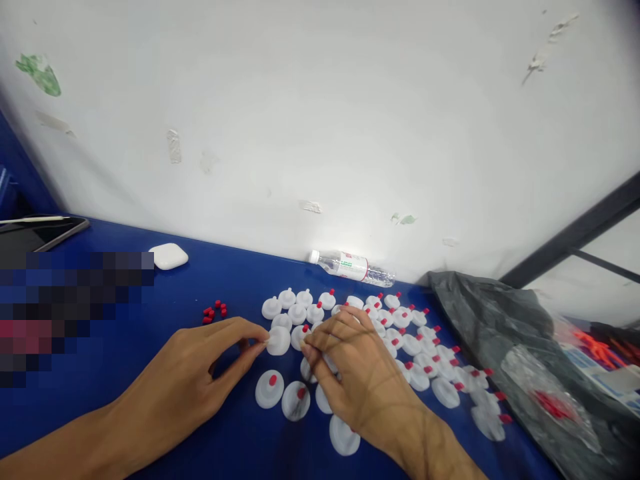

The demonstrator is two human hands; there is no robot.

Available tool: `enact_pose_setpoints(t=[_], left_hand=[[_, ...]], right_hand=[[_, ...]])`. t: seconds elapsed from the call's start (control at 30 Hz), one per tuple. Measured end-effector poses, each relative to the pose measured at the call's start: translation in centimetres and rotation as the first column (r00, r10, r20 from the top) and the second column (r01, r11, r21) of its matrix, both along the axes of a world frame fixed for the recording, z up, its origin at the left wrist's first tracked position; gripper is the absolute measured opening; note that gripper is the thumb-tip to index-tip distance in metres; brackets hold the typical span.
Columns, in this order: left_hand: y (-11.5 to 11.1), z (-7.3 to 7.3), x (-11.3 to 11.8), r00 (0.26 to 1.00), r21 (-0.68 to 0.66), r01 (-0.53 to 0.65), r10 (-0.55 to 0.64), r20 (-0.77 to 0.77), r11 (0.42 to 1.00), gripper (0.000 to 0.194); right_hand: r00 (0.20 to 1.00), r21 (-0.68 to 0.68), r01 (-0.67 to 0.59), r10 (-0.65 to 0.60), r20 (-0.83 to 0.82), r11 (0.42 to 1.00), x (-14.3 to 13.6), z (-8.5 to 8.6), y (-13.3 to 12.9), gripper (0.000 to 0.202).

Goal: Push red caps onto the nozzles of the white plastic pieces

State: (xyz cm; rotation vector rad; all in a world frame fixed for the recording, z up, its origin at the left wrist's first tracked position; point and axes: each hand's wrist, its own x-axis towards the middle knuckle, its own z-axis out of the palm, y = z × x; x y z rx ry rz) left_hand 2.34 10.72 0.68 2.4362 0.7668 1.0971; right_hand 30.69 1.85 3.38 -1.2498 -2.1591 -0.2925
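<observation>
My left hand point(200, 373) pinches the edge of a white round cap point(279, 341) between thumb and fingertips. Just to the right, my right hand point(355, 370) has its fingertips pressed together beside a white cap with a red tip point(300, 337); what they hold, if anything, is too small to tell. Many white caps with red tips point(420, 377) spread to the right, partly hidden behind my right hand. A few caps without red tips point(271, 307) lie beyond my left hand. Several loose small red pieces point(223, 312) sit above my left wrist.
A clear plastic bottle point(353, 266) lies against the white wall point(300, 133). A white case point(170, 256) and a dark tablet point(45, 233) are at the left. Dark plastic sheeting point(480, 320) and a clear bag with red pieces point(555, 403) lie at the right.
</observation>
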Motion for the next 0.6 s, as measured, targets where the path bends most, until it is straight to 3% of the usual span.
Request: enact_pose_setpoints(t=[0.07, 0.2, 0.27, 0.4, 0.5, 0.57, 0.6], left_hand=[[0.0, 0.1, 0.0, 0.999, 0.004, 0.021, -0.021, 0.039, 1.000, 0.021], [-0.5, -0.2, -0.3, 0.991, 0.016, 0.118, -0.118, 0.058, 0.993, 0.013], [-0.6, -0.1, -0.5, 0.990, 0.066, 0.131, -0.134, 0.039, 0.989, 0.011], [0.6, 0.3, -0.9, 0.998, 0.259, -0.055, 0.049, 0.029, 0.964, 0.017], [2.1, 0.2, -1.3, 0.964, 0.446, -0.214, 0.262, -0.048, 0.869, 0.027], [2.8, -0.2, -1.8, 0.927, 0.495, -0.249, 0.353, -0.127, 0.833, 0.032], [2.9, -0.3, -2.0, 0.921, 0.471, -0.258, 0.363, -0.145, 0.843, 0.032]], right_hand=[[1.000, 0.026, 0.011, -0.011, -0.014, 1.000, -0.2, 0.4, -0.2, 0.014], [0.998, 0.048, -0.044, 0.046, -0.047, 0.998, -0.8, 0.7, -0.6, 0.036], [0.995, 0.061, -0.076, 0.079, -0.053, 0.995, -1.0, 0.6, -0.7, 0.030], [0.997, 0.094, -0.005, 0.011, -0.073, 0.996, -0.8, 0.3, -0.6, 0.019], [0.996, 0.106, 0.036, -0.027, -0.090, 0.994, -0.7, 0.1, -0.5, 0.020], [0.996, 0.104, 0.034, -0.025, -0.091, 0.994, -0.7, -0.1, -0.5, 0.023], [0.996, 0.100, 0.030, -0.021, -0.091, 0.995, -0.8, -0.1, -0.5, 0.025]])
